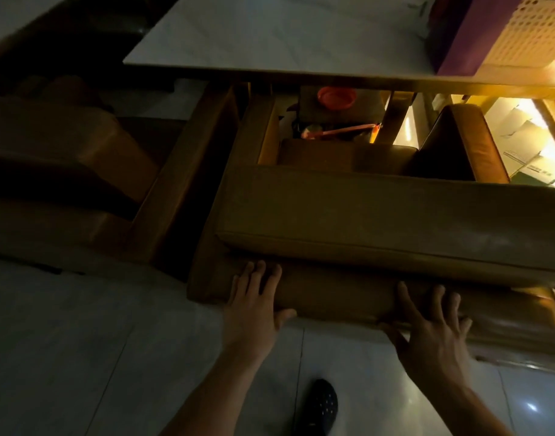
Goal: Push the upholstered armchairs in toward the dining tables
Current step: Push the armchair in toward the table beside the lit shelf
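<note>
You see the armchair covered in tan leather-like upholstery, smooth with a dull sheen and faint scuffs. The table has a pale, marble-look top, smooth and softly glossy. The floor is glossy white tile catching reflections. The basket looks like cream perforated plastic, matt.

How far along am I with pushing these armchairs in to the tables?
Under way: left hand and right hand press flat on the back of the armchair, its front already under the table. Left: the neighbouring armchair looks less tucked in.
</note>
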A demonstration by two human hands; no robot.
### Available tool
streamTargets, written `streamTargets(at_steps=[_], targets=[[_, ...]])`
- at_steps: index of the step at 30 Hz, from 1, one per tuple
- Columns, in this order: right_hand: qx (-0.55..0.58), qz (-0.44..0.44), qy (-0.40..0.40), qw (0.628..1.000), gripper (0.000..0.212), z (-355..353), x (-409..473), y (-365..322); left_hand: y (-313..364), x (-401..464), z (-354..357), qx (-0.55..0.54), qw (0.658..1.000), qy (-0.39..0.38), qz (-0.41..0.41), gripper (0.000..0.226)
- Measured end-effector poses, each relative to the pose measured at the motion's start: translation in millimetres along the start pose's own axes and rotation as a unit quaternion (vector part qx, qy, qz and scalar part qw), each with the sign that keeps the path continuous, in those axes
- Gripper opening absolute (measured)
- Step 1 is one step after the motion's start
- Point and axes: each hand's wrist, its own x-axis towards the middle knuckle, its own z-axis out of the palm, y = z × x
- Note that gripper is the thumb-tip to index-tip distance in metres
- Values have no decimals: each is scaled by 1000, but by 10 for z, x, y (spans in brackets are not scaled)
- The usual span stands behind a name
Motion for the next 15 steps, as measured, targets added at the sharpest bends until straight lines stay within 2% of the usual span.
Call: streamTargets(at_steps=[8, 15], targets=[[-13, 4, 3, 1000, 83, -67, 736, -141, -80, 749, -35, -12, 1000, 7, -1, 83], [-20, -4, -1, 1000, 81, -141, 859, -157, -74, 851, -70, -12, 1000, 0, -18, 83]])
